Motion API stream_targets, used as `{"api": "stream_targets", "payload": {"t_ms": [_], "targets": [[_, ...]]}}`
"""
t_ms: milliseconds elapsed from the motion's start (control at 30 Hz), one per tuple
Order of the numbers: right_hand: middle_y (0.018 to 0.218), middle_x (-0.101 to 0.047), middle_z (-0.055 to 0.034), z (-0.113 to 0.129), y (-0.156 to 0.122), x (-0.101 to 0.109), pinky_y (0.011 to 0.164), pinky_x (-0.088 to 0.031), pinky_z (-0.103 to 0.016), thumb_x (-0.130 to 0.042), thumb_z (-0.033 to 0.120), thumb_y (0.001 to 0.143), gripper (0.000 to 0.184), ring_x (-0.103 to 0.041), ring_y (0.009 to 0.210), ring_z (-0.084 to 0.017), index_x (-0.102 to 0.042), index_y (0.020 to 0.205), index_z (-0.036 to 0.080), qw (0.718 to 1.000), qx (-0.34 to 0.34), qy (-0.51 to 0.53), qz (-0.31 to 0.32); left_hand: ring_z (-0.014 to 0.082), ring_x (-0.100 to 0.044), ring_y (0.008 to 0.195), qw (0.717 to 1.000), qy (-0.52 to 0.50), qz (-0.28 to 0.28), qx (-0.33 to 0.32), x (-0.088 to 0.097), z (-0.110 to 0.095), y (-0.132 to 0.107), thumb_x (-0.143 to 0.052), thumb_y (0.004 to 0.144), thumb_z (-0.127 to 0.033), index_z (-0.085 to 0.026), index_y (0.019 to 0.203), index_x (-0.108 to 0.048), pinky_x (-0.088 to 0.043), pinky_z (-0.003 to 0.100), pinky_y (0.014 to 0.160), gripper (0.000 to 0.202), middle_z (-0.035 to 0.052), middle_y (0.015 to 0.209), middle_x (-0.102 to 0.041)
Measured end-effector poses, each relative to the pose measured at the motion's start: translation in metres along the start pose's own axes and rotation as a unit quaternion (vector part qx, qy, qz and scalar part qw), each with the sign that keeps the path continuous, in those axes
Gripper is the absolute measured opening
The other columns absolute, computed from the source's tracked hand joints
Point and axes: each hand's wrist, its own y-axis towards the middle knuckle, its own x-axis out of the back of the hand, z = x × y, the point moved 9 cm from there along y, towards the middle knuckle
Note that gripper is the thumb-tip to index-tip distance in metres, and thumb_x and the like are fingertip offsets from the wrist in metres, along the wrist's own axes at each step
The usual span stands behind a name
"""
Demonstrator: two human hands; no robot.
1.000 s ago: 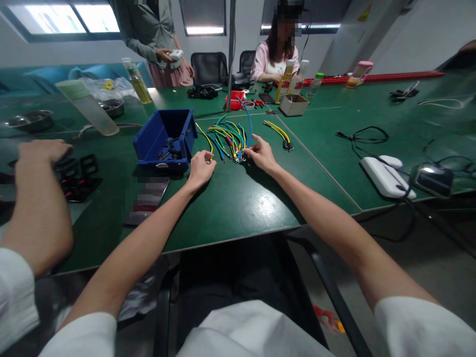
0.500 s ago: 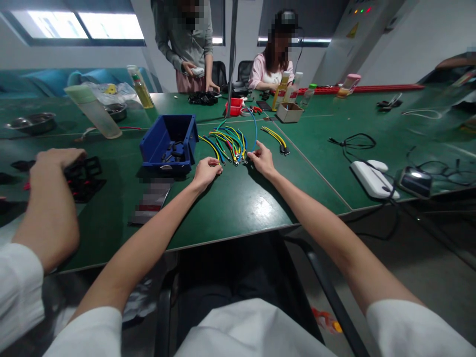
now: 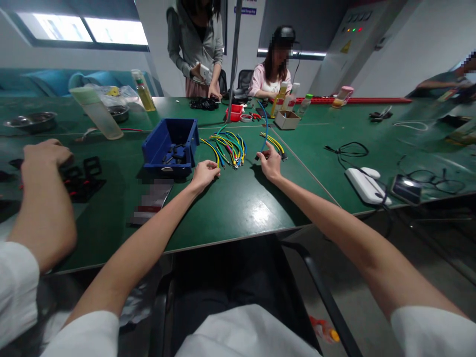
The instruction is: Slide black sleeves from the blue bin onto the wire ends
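Blue, slender wire point(image 3: 267, 125) is arcing from the right hand point(image 3: 270, 163), where I'm pinching it. Through the left hand point(image 3: 205, 175), I'm pinching a curved yellow wire point(image 3: 216, 155).

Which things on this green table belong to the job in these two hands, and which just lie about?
Seemingly part of the job:
blue wire in the right hand
yellow wire in the left hand
loose wire pile between
perhaps the blue bin

Probably just lying about:
frosted bottle
white device
pink-lidded cup
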Motion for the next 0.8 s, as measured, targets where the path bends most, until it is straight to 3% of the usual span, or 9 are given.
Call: {"api": "stream_targets", "payload": {"t_ms": [267,500,800], "targets": [[0.095,-0.069,-0.0114,-0.035,0.029,0.014,0.087,-0.049,-0.04,-0.054,0.041,0.086,0.057,-0.064,0.084,-0.023,-0.05,0.134,0.01,0.994,-0.041,-0.047,-0.085,0.0088,-0.044,0.046,0.998,0.048,-0.015,-0.026,0.004,-0.008,0.004,-0.062,0.068,-0.023,-0.017,0.082,-0.066,-0.034,0.02,0.047,0.016,-0.004,0.054,-0.053],[0.103,-0.069,-0.0129,-0.044,0.036,0.024,0.092,-0.046,-0.04,-0.047,0.042,0.091,0.059,-0.065,0.094,-0.024,-0.044,0.14,0.01,0.99,-0.07,-0.111,-0.045,0.011,-0.046,0.054,0.988,0.127,-0.038,-0.081,0.006,-0.02,0.002,-0.055,0.075,-0.026,-0.017,0.081,-0.069,-0.036,0.022,0.053,0.018,-0.0021,0.059,-0.054],[0.106,-0.07,-0.0142,-0.045,0.047,0.052,0.098,-0.045,-0.038,-0.046,0.028,0.089,0.055,-0.065,0.098,-0.024,-0.048,0.14,0.01,0.981,-0.105,-0.157,-0.045,0.0122,-0.052,0.06,0.968,0.21,-0.026,-0.137,-0.002,-0.042,-0.014,-0.057,0.074,-0.021,-0.017,0.082,-0.068,-0.038,0.024,0.06,0.015,-0.001,0.065,-0.059]]}}
